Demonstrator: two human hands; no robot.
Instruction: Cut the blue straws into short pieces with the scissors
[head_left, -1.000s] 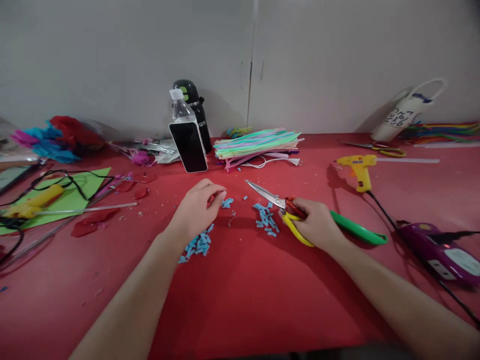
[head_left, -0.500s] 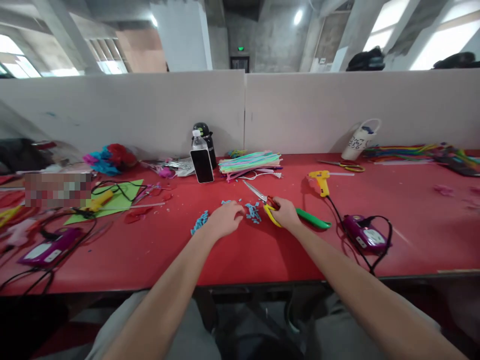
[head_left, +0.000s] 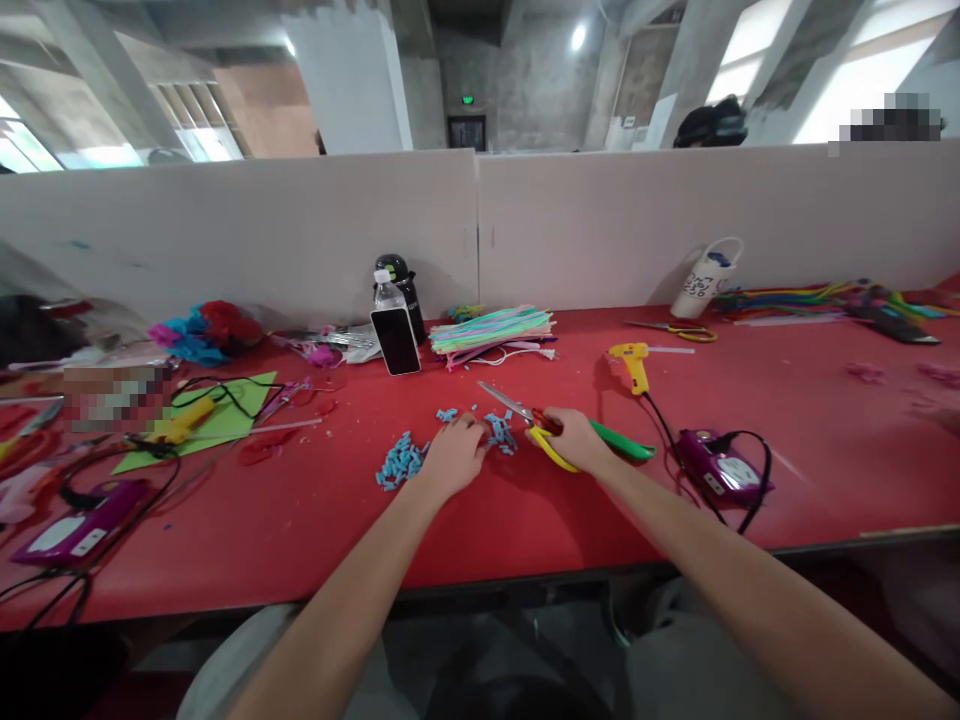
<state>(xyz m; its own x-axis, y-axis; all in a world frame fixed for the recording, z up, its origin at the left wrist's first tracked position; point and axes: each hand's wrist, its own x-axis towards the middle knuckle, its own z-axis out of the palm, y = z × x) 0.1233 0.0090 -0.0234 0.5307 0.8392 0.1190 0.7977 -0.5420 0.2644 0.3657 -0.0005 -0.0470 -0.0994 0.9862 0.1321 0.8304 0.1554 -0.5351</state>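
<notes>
My right hand (head_left: 576, 440) is closed round scissors (head_left: 504, 400) with yellow and red handles, their blades pointing to the far left over the red table. My left hand (head_left: 455, 455) reaches down with bent fingers, its tips at the left side of a small heap of short blue pieces (head_left: 502, 433). What lies between those fingertips is hidden. A larger heap of blue pieces (head_left: 400, 462) sits just left of my left hand. A few more blue bits (head_left: 447, 414) lie beyond its knuckles. A long green object (head_left: 624, 441) lies beside my right hand, partly hidden by it.
A bundle of pastel pipe cleaners (head_left: 491, 335) lies at the back, beside a phone (head_left: 396, 341) leaning on a bottle. To the right are a yellow glue gun (head_left: 631, 367) and a corded purple box (head_left: 721, 468). Another purple box (head_left: 81, 522) and green paper (head_left: 238, 412) are left.
My left hand has lowered and its fingers have turned down to the small blue heap, uncovering more of the larger one. The scissors' yellow handle has swung away from the red one.
</notes>
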